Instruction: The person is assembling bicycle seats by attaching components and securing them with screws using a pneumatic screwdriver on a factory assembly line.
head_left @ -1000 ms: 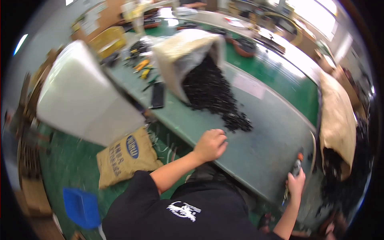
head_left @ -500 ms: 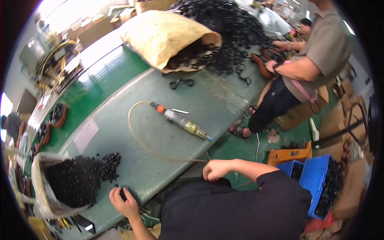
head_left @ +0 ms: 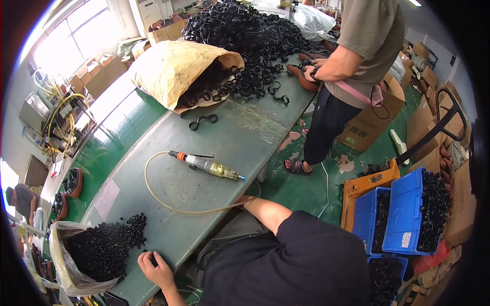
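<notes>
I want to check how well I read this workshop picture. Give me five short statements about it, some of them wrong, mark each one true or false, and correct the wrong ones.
1. The power tool lies on the green table. True.
2. The person's left hand is on the power tool. False: the left hand is beside the pile of small black parts.
3. The paper sack stands upright. False: the paper sack lies on its side, mouth open.
4. The co-worker wears a dark band on one wrist. True.
5. The blue crates are empty. False: the blue crates hold black pieces.
</notes>
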### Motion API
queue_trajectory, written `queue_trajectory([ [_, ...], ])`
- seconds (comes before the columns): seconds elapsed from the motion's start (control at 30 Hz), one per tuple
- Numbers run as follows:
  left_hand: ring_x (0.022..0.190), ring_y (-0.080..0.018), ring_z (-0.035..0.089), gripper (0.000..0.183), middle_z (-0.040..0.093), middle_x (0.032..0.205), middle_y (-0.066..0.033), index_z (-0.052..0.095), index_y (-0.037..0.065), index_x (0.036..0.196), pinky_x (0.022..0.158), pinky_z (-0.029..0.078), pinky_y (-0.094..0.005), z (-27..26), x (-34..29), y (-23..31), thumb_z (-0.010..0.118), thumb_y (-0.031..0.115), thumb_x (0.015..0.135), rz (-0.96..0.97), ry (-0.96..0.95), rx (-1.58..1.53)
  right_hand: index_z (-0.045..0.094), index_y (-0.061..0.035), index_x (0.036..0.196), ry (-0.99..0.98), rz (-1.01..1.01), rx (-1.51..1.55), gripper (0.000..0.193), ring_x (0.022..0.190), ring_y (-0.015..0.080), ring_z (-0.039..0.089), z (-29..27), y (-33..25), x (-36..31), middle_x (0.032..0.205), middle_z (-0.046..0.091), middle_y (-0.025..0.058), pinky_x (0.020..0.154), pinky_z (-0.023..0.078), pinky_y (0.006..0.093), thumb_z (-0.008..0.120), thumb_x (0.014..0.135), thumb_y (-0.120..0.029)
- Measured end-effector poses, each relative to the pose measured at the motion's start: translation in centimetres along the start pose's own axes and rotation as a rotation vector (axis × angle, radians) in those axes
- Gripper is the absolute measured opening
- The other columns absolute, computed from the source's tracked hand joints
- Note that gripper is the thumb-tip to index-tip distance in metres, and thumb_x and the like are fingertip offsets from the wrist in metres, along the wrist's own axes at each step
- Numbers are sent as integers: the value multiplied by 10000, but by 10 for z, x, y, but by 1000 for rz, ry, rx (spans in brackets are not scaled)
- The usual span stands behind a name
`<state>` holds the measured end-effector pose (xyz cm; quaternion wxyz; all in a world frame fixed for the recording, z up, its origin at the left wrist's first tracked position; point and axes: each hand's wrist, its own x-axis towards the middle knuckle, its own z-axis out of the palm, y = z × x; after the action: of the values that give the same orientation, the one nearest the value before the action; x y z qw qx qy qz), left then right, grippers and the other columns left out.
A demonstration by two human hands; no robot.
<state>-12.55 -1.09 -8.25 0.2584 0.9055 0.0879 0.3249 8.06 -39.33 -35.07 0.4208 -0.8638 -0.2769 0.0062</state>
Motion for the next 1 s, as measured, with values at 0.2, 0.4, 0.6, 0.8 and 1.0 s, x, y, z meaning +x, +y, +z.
queue_trajectory([
  [0.2, 982, -321, 630, 97, 616, 1110, -157, 637, -34, 1035, 861, 530, -401, 2, 4, 3, 678, 27, 971, 16, -17, 14, 731, -58, 1272, -18, 42, -204, 357, 1276, 363, 649, 8, 6, -21, 1308, 721, 192, 1119, 492, 426, 543, 992, -174],
  [0.4, 1017, -338, 618, 123, 606, 1128, -163, 640, -40, 1041, 891, 512, -418, -9, -7, -6, 666, 71, 995, 49, -2, 93, 734, -56, 1268, 9, 157, -459, 357, 1273, 363, 651, 41, -3, 23, 1305, 722, 194, 1116, 496, 429, 541, 994, -178],
  [0.6, 1016, -338, 616, 139, 603, 1127, -162, 633, -46, 1043, 887, 509, -421, 1, 3, 0, 664, 81, 996, 50, -38, 136, 736, -53, 1264, -4, 221, -646, 357, 1270, 364, 654, 66, -4, 20, 1302, 723, 196, 1112, 499, 431, 539, 996, -182],
  [0.8, 1020, -346, 627, 150, 608, 1132, -164, 643, -49, 1062, 899, 511, -427, -4, 0, 5, 663, 82, 992, 36, -51, 177, 739, -50, 1261, -85, 270, -805, 358, 1267, 364, 656, 87, -11, 30, 1299, 724, 198, 1109, 503, 434, 537, 998, -186],
  [1.0, 1089, -411, 656, 342, 698, 1195, -235, 747, -41, 1097, 988, 508, -519, -20, 5, 40, 713, 283, 996, -28, -109, 291, 742, -48, 1257, -140, 390, -979, 359, 1264, 365, 659, 78, -10, 49, 1296, 725, 201, 1105, 506, 436, 535, 1000, -189],
])
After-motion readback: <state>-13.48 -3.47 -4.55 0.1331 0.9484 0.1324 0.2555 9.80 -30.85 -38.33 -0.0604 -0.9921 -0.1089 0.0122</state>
